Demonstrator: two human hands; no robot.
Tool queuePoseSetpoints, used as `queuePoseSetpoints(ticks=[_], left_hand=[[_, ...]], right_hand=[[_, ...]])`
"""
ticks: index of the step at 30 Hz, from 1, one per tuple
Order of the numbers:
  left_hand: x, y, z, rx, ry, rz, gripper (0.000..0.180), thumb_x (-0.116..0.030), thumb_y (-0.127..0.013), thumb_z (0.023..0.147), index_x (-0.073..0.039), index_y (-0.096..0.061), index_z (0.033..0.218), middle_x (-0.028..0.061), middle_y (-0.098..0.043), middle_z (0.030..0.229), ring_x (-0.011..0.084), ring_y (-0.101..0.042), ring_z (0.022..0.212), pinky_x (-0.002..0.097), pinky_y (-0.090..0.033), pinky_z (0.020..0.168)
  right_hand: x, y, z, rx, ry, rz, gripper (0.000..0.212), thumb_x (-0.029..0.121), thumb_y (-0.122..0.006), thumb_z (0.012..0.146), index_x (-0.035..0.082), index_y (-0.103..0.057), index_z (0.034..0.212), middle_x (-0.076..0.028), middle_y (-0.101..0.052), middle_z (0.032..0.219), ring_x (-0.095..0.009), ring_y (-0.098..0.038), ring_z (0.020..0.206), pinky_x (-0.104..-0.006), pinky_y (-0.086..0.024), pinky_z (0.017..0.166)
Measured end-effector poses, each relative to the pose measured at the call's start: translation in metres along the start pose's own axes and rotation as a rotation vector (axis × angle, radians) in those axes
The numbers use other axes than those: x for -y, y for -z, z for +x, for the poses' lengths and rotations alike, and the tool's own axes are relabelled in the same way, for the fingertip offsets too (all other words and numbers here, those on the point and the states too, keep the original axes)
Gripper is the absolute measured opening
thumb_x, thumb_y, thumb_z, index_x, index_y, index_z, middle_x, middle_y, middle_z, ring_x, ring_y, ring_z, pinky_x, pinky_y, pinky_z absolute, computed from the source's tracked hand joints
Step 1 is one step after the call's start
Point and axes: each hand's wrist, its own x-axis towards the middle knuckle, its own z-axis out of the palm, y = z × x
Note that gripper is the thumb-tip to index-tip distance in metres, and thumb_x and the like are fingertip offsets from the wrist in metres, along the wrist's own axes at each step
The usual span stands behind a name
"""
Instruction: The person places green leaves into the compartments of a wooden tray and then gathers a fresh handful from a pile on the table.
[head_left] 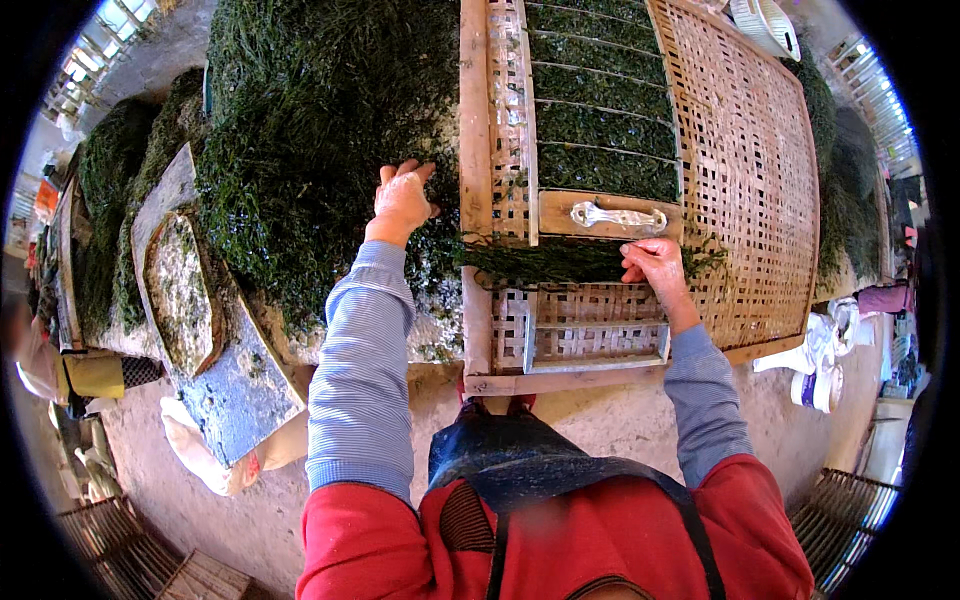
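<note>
The woven panel forms the base. The seaweed pile, lying to its left, is ample; considerable stock appears left to use. The slatted frame rests on the panel: far sections are filled with dark green seaweed; the nearest section is bare, weave visible through it. Filling is judged well advanced but incomplete. A loose seaweed strip lies crosswise before the bare section, apparently not yet levelled. The wooden block lies just beyond the strip. The left hand is open, fingers spread, at the pile's right edge. The right hand has bent fingers on the strip; whether it grips strands cannot be told. The metal handle on the block is unheld.
</note>
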Motion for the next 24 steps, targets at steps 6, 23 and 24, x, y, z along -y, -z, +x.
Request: queuePoseSetpoints(ticks=[6,23,24], left_hand=[[0.037,-0.017,-0.037,-0.272,-0.102,-0.104,0.024,-0.003,-0.058,0.068,-0.009,-0.067,0.088,0.0072,-0.059,0.092,0.0279,-0.057,0.09,0.0353,-0.05,0.074],[0.037,0.022,0.002,0.039,-0.045,-0.274,0.026,-0.007,-0.07,0.066,-0.009,-0.069,0.091,0.0085,-0.065,0.077,0.0206,-0.061,0.069,0.0326,-0.05,0.064],[0.029,0.038,-0.002,0.051,0.042,-0.469,0.024,-0.007,-0.071,0.067,-0.006,-0.068,0.092,0.0062,-0.065,0.073,0.0154,-0.059,0.061,0.0295,-0.049,0.056]], right_hand=[[-0.004,-0.002,-0.002,-0.053,0.005,0.0,0.026,0.02,-0.067,0.08,-0.005,-0.064,0.082,-0.009,-0.063,0.067,-0.013,-0.059,0.048,-0.0247,-0.05,0.044],[-0.001,-0.002,0.0,-0.049,0.014,-0.017,0.025,0.02,-0.067,0.08,-0.004,-0.064,0.075,-0.008,-0.062,0.064,-0.014,-0.059,0.047,-0.024,-0.047,0.042],[-0.004,-0.001,0.0,-0.046,0.017,0.001,0.025,0.02,-0.067,0.08,-0.004,-0.064,0.075,-0.008,-0.062,0.064,-0.014,-0.059,0.047,-0.024,-0.047,0.042]])
